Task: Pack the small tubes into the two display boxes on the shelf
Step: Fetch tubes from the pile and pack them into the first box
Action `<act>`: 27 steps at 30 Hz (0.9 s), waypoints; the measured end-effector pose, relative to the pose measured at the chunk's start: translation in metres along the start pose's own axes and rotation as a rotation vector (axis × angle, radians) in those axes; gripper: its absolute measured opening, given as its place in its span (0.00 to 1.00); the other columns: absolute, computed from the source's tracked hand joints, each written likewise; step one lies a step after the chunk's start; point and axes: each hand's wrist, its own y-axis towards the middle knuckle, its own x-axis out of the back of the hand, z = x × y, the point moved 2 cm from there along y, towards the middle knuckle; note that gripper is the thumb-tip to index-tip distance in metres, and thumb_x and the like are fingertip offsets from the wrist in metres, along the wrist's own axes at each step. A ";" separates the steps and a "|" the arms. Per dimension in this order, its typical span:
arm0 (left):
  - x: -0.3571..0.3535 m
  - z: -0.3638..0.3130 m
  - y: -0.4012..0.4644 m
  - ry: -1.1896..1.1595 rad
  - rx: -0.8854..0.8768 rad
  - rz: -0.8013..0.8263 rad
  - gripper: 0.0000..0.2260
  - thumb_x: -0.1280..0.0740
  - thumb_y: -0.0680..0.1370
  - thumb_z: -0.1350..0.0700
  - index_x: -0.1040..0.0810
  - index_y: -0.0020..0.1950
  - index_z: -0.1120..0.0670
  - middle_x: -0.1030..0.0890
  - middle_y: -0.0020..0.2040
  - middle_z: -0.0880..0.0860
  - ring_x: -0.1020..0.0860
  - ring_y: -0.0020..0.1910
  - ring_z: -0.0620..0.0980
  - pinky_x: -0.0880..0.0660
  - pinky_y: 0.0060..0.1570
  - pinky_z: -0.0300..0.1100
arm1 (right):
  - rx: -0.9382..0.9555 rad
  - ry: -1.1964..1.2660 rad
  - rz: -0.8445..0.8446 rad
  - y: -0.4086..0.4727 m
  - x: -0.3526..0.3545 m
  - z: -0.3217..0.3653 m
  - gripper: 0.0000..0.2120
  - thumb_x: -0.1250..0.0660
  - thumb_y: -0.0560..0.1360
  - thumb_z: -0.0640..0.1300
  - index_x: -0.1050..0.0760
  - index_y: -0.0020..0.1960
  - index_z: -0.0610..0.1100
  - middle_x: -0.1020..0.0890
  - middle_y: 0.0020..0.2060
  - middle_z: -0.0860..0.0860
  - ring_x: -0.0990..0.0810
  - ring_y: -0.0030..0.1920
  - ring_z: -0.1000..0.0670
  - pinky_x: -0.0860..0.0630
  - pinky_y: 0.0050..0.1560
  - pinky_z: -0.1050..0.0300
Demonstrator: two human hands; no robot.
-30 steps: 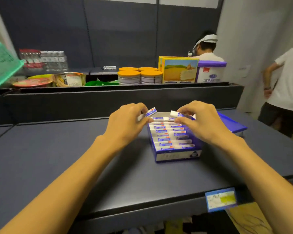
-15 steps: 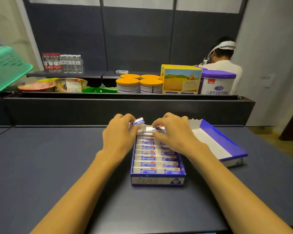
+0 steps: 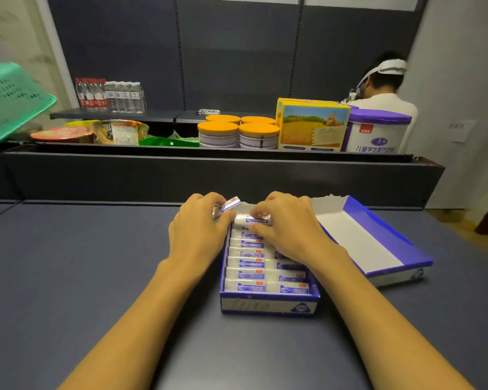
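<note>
A blue and white display box stands on the dark shelf, filled with two columns of small white tubes with blue labels. My left hand sits at the box's far left corner and grips one small tube that sticks up at a slant. My right hand pinches another tube lying crosswise over the far end of the rows. A second blue display box, white inside, lies at an angle just right of the first; I see no tubes in it.
Behind a dark raised ledge stand orange-lidded cans, a yellow carton, a purple-lidded tub, noodle bowls and bottled water. A green basket hangs at the left. A person stands beyond at the right.
The view has shifted so the box sits lower and more central. My right hand brought its tube from the right side down onto the far end of the rows; my left hand keeps its tube.
</note>
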 end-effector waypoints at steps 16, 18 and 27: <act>-0.004 0.002 0.000 0.003 0.000 -0.006 0.14 0.33 0.76 0.46 0.23 0.58 0.50 0.21 0.55 0.51 0.26 0.48 0.46 0.33 0.43 0.38 | -0.004 -0.110 -0.005 0.003 -0.009 0.000 0.16 0.36 0.75 0.59 0.25 0.60 0.55 0.23 0.59 0.53 0.27 0.59 0.51 0.37 0.62 0.54; -0.004 0.002 0.000 0.003 -0.001 -0.007 0.14 0.33 0.76 0.46 0.23 0.58 0.50 0.21 0.55 0.51 0.26 0.49 0.46 0.33 0.43 0.38 | -0.008 -0.125 -0.006 0.004 -0.009 0.000 0.17 0.36 0.75 0.60 0.25 0.61 0.56 0.23 0.59 0.52 0.28 0.59 0.50 0.37 0.62 0.53; -0.005 0.004 0.000 0.002 -0.013 -0.015 0.14 0.33 0.76 0.45 0.22 0.57 0.50 0.21 0.54 0.50 0.26 0.47 0.45 0.32 0.43 0.39 | 0.028 -0.116 0.015 0.000 -0.008 0.001 0.18 0.39 0.77 0.59 0.26 0.64 0.54 0.24 0.61 0.52 0.29 0.61 0.50 0.38 0.64 0.53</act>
